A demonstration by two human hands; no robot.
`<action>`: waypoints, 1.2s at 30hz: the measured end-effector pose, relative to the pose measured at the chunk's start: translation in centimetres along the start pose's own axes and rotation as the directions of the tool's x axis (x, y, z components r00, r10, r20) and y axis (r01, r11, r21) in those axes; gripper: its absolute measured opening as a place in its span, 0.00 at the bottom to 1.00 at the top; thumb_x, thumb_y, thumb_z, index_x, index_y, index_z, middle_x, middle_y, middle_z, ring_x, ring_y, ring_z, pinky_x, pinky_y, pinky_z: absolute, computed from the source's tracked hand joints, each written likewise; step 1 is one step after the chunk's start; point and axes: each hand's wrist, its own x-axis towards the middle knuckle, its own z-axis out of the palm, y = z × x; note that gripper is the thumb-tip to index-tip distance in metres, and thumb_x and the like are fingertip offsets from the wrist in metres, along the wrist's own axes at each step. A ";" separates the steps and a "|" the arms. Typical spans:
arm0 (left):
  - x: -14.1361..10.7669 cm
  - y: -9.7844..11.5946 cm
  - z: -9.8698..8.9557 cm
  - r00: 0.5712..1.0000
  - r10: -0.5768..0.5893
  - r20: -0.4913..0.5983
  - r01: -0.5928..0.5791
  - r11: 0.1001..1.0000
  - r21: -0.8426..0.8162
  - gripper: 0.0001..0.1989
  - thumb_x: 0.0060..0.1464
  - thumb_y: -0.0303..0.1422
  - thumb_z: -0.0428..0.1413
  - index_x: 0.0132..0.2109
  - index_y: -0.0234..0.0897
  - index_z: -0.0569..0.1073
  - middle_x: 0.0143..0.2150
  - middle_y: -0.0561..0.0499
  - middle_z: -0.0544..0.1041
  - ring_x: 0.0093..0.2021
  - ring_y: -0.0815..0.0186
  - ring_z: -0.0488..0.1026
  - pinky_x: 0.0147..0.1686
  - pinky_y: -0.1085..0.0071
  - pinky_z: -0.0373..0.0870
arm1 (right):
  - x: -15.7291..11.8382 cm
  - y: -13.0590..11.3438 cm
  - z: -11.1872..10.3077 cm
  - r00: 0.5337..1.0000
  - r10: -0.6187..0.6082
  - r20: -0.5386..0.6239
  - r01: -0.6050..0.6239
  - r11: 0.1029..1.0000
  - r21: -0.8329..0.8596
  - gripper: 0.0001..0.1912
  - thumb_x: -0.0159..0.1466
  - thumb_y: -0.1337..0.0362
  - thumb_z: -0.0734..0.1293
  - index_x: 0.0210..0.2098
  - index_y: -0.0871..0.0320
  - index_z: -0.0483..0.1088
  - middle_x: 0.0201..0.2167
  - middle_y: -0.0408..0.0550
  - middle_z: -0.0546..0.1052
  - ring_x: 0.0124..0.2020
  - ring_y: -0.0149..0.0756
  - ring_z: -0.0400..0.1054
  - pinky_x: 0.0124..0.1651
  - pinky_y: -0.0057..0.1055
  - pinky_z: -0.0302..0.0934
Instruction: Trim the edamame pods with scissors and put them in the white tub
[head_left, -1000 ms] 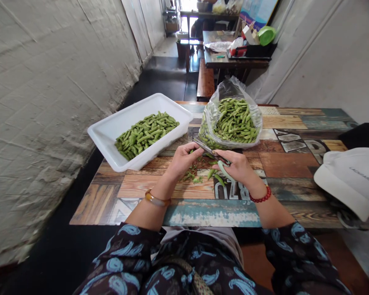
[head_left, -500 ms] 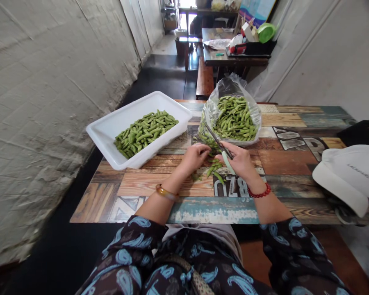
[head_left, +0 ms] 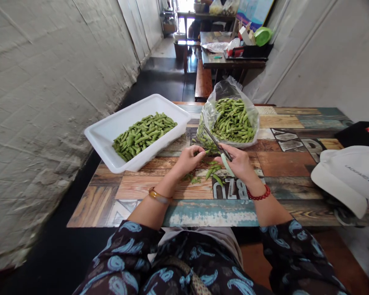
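and here at the clear plastic bag (head_left: 206, 116), everything is happening just on its near side! the left hand (head_left: 189, 159) is in close, its thumb and forefinger pinched together on a green pod (head_left: 207, 151), most of it hidden by the fingers. over to the right hand (head_left: 237, 161), also on the near side of the bag: its fingers are curled around the scissors (head_left: 215, 140), pale green handle low in the palm, blades slanting up and left across the bag's front. what a heap inside that bag, too, green pods (head_left: 233, 121) piled up to its open mouth! nearer the person than the bag, a few loose pods (head_left: 213, 172) lie on the patchwork surface (head_left: 285, 164), with small green trimmings (head_left: 192, 179) scattered just left of them. left of the bag sits the white tub (head_left: 109, 123), a broad mound of pods (head_left: 144, 133) in it. well to the right of the bag, and nearer the person, rests a white cap (head_left: 341, 168). beyond the bag, a round green item (head_left: 263, 36) stands out brightly.
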 end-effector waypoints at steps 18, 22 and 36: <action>-0.8 1.6 -1.1 0.961 -0.271 0.054 0.240 0.725 -0.645 0.17 0.45 0.40 0.66 0.36 0.33 0.72 0.24 0.58 0.65 0.18 0.80 0.56 0.16 0.80 0.50 | -0.3 -0.1 0.0 0.979 -0.073 0.191 0.091 0.992 -0.086 0.26 0.58 0.56 0.73 0.55 0.57 0.72 0.46 0.54 0.79 0.47 0.46 0.75 0.52 0.41 0.71; -1.1 2.0 -1.0 0.973 -0.231 -0.007 0.195 0.834 -0.516 0.15 0.47 0.41 0.64 0.35 0.34 0.72 0.24 0.59 0.64 0.20 0.78 0.55 0.18 0.80 0.54 | -0.3 -0.1 0.0 0.978 -0.082 0.192 0.101 0.990 -0.093 0.26 0.58 0.57 0.72 0.55 0.57 0.72 0.44 0.54 0.79 0.46 0.45 0.75 0.51 0.42 0.70; -1.1 1.6 -1.0 0.986 -0.162 -0.051 0.128 0.906 -0.404 0.14 0.51 0.41 0.61 0.37 0.34 0.72 0.24 0.57 0.63 0.21 0.76 0.54 0.20 0.78 0.55 | -0.3 -0.4 -0.1 0.973 -0.062 0.221 0.084 0.993 -0.088 0.26 0.57 0.56 0.73 0.54 0.56 0.72 0.44 0.53 0.79 0.45 0.45 0.75 0.50 0.40 0.70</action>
